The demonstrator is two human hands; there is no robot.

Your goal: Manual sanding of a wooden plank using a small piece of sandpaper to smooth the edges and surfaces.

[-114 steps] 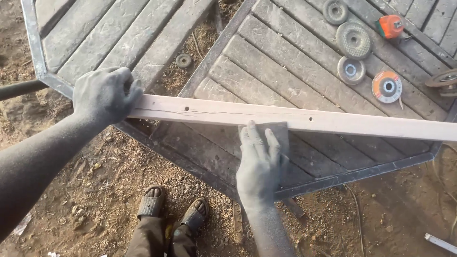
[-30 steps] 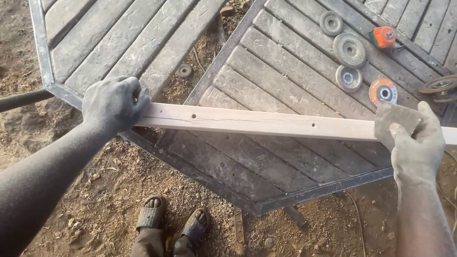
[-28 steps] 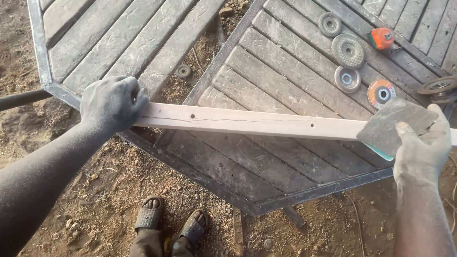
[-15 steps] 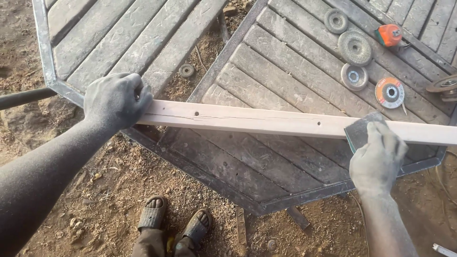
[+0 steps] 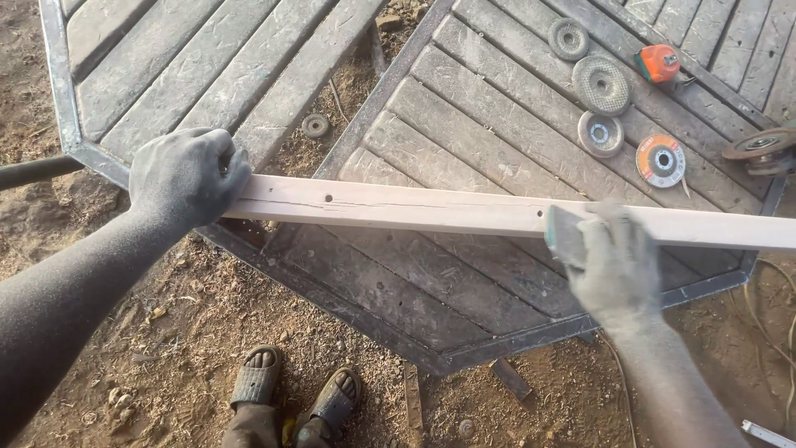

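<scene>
Looking down through the head camera, I see my left hand (image 5: 189, 176) wrapped shut around the near end of a pale wooden board (image 5: 431, 212), fingers curled over its top edge. That board lies flat across two grey slatted tabletops (image 5: 464, 108), running from my left fist out past the right edge of view; a small dark hole shows in it just beside the fist.

My right hand (image 5: 615, 264) presses a folded grey sheet of sandpaper (image 5: 566, 236) against the board's near face, fingers spread and clamped down on the sheet. That hand is blurred, so I cannot tell exactly how the thumb sits.

No packages or containers show. Of labelled things, an orange-centred round disc (image 5: 661, 160) lies on the right tabletop beyond the board, with three grey discs (image 5: 601, 85) near it in a loose row. An orange tape measure (image 5: 658, 63) sits just past them. A grinder head (image 5: 761, 149) pokes in at the right edge.

Below, my two sandals (image 5: 294, 398) stand on brown dirt (image 5: 166, 332) strewn with wood chips. A small washer-like ring (image 5: 315, 125) lies in the gap between the tabletops.
</scene>
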